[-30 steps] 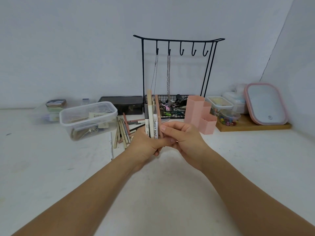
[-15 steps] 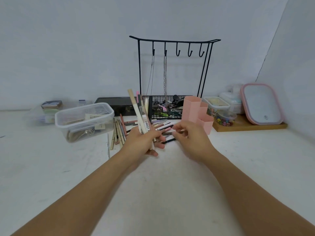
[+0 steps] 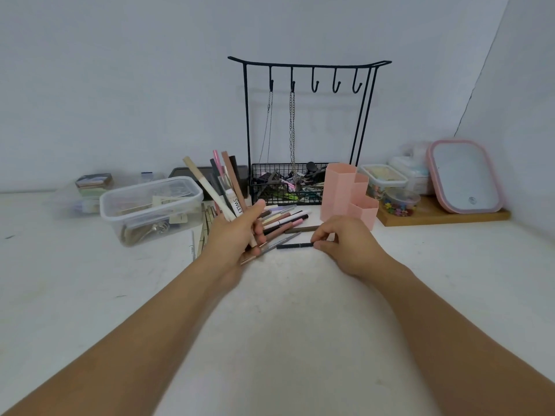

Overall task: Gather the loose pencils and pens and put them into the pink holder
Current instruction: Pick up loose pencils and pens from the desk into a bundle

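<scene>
Left hand (image 3: 232, 235) gripped a fanned bundle of pens (image 3: 223, 187), tips angled up and away; right hand (image 3: 342, 240) pinched the end of a black pencil (image 3: 292, 245) lying on the counter (image 3: 300, 310); loose pens (image 3: 283, 219) lay between both sets of fingers; pink holder (image 3: 348, 199) stood just beyond the right fingers; judged light, stiff, smooth; grasp advised mid-barrel.

Only one bit of readable text: "SWEET", black caps running lengthwise on a white pen (image 3: 235, 202), part of the bunch held in the left hand (image 3: 237, 235); rest of the wording is hidden by the fingers. Grey pencil (image 3: 280, 242) on the table has tiny print along its barrel, too small to read. No other legible labels, nos. or signs.
</scene>
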A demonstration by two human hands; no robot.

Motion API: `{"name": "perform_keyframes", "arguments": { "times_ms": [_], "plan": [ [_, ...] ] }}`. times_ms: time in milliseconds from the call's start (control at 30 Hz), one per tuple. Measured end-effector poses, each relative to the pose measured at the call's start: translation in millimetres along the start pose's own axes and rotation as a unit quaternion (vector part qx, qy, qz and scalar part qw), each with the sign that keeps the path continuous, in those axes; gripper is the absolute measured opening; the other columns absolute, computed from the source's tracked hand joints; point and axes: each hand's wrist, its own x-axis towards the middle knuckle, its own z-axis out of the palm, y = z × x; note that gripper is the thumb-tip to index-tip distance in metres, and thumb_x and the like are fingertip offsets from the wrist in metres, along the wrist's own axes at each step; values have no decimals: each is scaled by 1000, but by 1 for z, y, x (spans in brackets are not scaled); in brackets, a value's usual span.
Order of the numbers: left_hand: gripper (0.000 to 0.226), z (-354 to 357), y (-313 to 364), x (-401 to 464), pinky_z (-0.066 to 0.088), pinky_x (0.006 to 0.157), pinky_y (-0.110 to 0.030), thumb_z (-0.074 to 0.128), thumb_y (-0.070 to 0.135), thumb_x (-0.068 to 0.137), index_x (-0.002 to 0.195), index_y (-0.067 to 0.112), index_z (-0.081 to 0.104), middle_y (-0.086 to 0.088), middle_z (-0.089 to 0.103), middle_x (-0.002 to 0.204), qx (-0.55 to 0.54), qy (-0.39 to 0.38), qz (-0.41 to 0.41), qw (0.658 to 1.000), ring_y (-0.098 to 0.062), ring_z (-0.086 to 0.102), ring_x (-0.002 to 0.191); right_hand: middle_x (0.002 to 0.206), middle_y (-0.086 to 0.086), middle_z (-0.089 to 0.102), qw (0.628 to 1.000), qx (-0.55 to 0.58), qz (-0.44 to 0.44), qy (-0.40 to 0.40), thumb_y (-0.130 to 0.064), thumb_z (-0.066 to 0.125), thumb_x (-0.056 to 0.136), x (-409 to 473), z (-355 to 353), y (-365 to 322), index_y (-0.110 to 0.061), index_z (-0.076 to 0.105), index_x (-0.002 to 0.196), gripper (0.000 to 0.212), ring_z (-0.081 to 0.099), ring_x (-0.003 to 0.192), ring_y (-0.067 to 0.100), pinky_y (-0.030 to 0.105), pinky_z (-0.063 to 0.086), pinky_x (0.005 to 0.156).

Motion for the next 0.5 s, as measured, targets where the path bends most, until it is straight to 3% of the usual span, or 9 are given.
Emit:
{"name": "perform_keyframes", "arguments": {
  "times_ms": [100,167,333,400,500],
  "plan": [
    [30,1,-2,-1,45,42,-23,76,33,90,69,15,64,0,63,62,17,10,-2,1000,-11,64,56,84,-9,62,999,47,-3,2,-13,70,92,-1,-7,-2,-16,76,91,7,48,66,2,9,37,60],
    [28,3,-3,-2,45,41,-22,77,30,89,72,13,64,0,62,62,29,4,-1,1000,-11,63,56,78,-4,60,989,147,12,33,-11,67,94,1,-14,-6,-15,73,91,8,47,66,5,8,39,60],
    [26,5,-7,-7,39,42,-23,76,34,90,83,11,67,-3,56,61,38,-72,-13,997,-12,54,51,74,3,66,887,459,36,34,-3,59,98,1,-19,-33,-8,65,96,8,59,64,10,20,49,57],
    [25,8,-8,-10,39,43,-23,72,36,93,82,14,70,-2,55,59,45,-91,-18,995,-11,53,51,77,8,67,861,507,26,20,-2,61,96,-1,-16,-44,-5,65,97,6,62,64,12,21,53,59],
    [28,12,-8,-15,42,44,-24,69,42,94,82,17,68,-1,56,61,50,-117,-30,991,-11,54,52,76,13,67,861,508,12,-1,-1,62,95,-5,-9,-55,-3,65,95,3,64,62,14,23,58,62]
  ]
}}
